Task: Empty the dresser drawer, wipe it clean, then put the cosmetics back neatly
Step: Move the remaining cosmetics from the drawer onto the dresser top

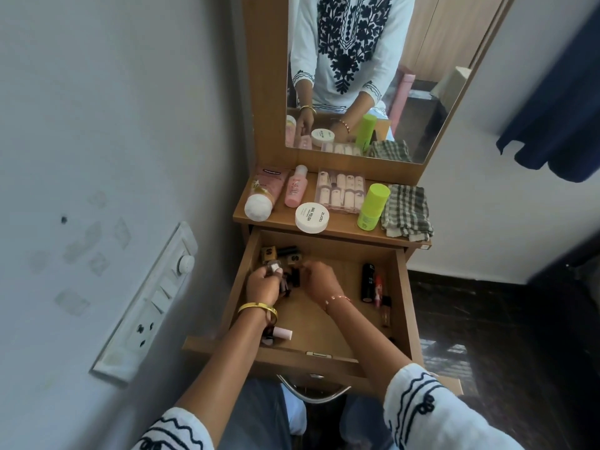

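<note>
Several small bottles [281, 254] lie clustered in the back-left corner of the open drawer [328, 319], and both hands sit right over that cluster. My left hand [262, 285] is curled round a little bottle with a pale cap [274, 266], lifted just above the pile. My right hand [319, 280] reaches in from the right, fingers bent down among the dark bottles; I cannot tell whether it pinches one or only touches them. A gold bangle [257, 309] rings the left wrist, a thin bracelet [337, 299] the right.

Nearer me, by the drawer's front-left, a pink-capped bottle [281, 333] lies on its side under my left forearm. Along the drawer's right wall lie a black tube [368, 282] and a few lipsticks [380, 292], well apart from both hands.

Above the drawer, the tabletop [279, 219] carries a pink tube with a white cap [263, 196], a pink bottle [295, 187], a round white jar [312, 217], a clear box of nail tips [341, 191], a green stick [372, 206] and a folded checked cloth [407, 211] at the far right. The mirror [357, 76] behind reflects them. A switchboard [149, 303] is fixed to the left wall.
</note>
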